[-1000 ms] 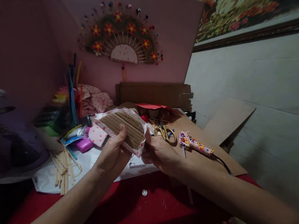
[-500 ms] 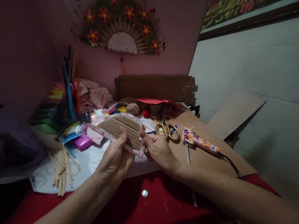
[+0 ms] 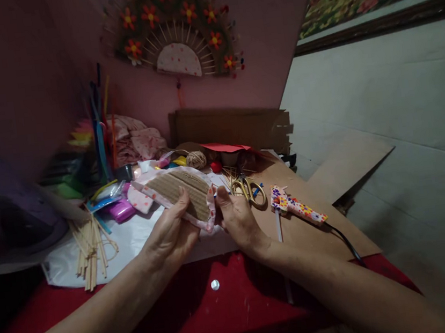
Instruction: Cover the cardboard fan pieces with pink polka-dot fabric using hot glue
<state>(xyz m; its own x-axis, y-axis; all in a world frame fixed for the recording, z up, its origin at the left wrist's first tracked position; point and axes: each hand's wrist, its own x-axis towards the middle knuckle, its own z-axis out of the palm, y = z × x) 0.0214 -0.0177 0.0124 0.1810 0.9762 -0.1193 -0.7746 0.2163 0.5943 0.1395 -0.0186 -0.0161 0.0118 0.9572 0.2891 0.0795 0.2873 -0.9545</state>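
A cardboard half-circle (image 3: pixel 177 191), bare and ribbed on this face, has white fabric with red dots folded over its rim. My left hand (image 3: pixel 173 224) grips it from below, thumb lying on the cardboard and fingers behind. At its right corner is my right hand (image 3: pixel 239 221), fingers curled against the fabric edge and partly hidden, thumb raised just beside the rim. Behind the right hand lie gold-handled scissors (image 3: pixel 252 191). A flower-patterned glue gun (image 3: pixel 296 206) rests to the right, a clear glue stick (image 3: pixel 279 227) by its back end.
Thin wooden sticks (image 3: pixel 89 253) lie on white plastic sheeting at the left. Behind are a twine ball (image 3: pixel 196 160), purple packet (image 3: pixel 121 210), pipe cleaners (image 3: pixel 100 133) and folded cloth (image 3: pixel 134 139). A decorated fan (image 3: pixel 177 58) hangs on the wall; a cardboard sheet (image 3: pixel 316 236) lies right.
My right thumb has lifted off the fabric edge and moved slightly right. My left hand keeps its hold on the cardboard half-circle. The view has shifted a little.
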